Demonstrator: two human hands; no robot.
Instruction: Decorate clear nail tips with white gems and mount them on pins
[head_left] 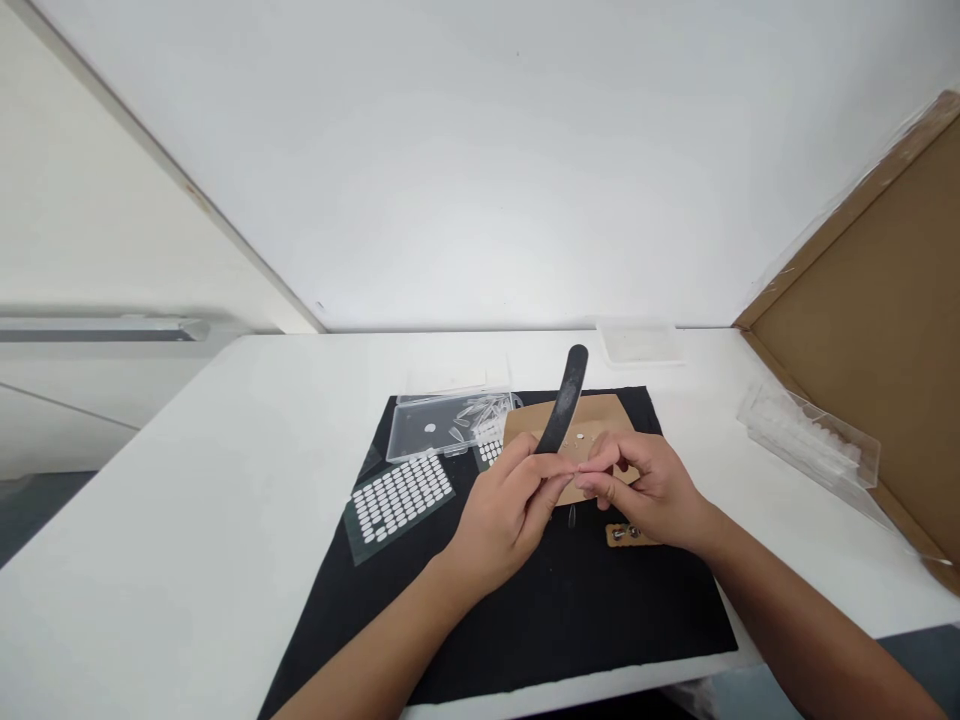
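Observation:
A black nail file (566, 395) rises from my left hand (501, 512), gripped between its fingers and slightly curved. Thumb and forefinger of that hand meet the pinched fingertips of my right hand (651, 492). What lies between the fingertips is too small to make out. Under the hands is a brown card (525, 422) with small pale bits on it, on a black cloth (540, 620). A transparent nail tip (572, 517) lies just below the card. Partly beneath my right hand sits a small tan piece with shiny metal parts (619, 535).
Left on the cloth lies a sheet of white oval stickers (401, 500). Behind it, an open plastic case (412, 432) holds transparent nail tips (486, 412). A shallow plastic tray (639, 345) stands at the back; another plastic box (806, 435) leans near a cardboard box (885, 290) on the right.

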